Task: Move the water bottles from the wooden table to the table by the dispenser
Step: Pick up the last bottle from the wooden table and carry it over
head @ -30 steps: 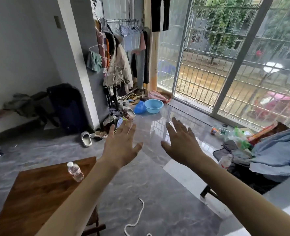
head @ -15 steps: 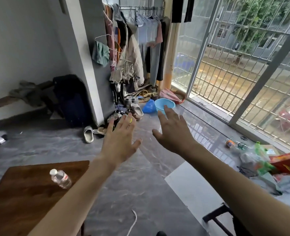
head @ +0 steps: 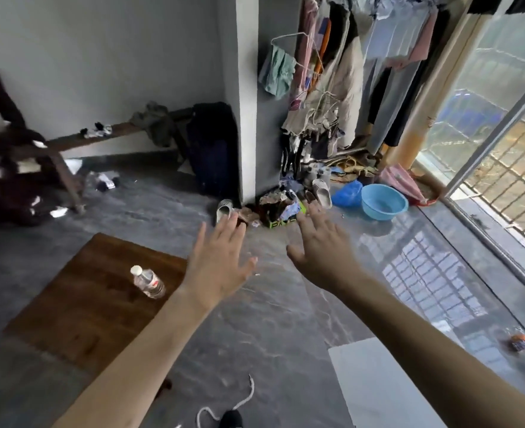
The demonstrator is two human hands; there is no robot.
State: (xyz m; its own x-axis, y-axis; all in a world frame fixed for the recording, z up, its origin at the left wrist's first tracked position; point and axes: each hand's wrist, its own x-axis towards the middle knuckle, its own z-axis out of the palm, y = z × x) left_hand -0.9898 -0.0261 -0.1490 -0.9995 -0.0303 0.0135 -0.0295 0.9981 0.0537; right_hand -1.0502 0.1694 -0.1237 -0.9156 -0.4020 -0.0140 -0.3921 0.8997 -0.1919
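One clear water bottle (head: 148, 282) with a white cap stands upright on the brown wooden table (head: 79, 316) at the lower left. My left hand (head: 219, 261) hovers in the air just right of the bottle, fingers straight and spread, holding nothing. My right hand (head: 323, 251) is stretched forward further right over the grey floor, fingers also spread and empty. Neither hand touches the bottle. No dispenser is in view.
A grey pillar (head: 245, 97) stands ahead, with a dark suitcase (head: 212, 149) to its left. Hanging clothes (head: 347, 66), shoes and a blue basin (head: 383, 201) crowd the right. A white rope (head: 224, 409) lies on the floor. A white tabletop corner (head: 378, 390) is at lower right.
The view has swung left, so the wooden table and bottle sit nearer the middle. Both hands stay spread and empty, now closer to the bottle.
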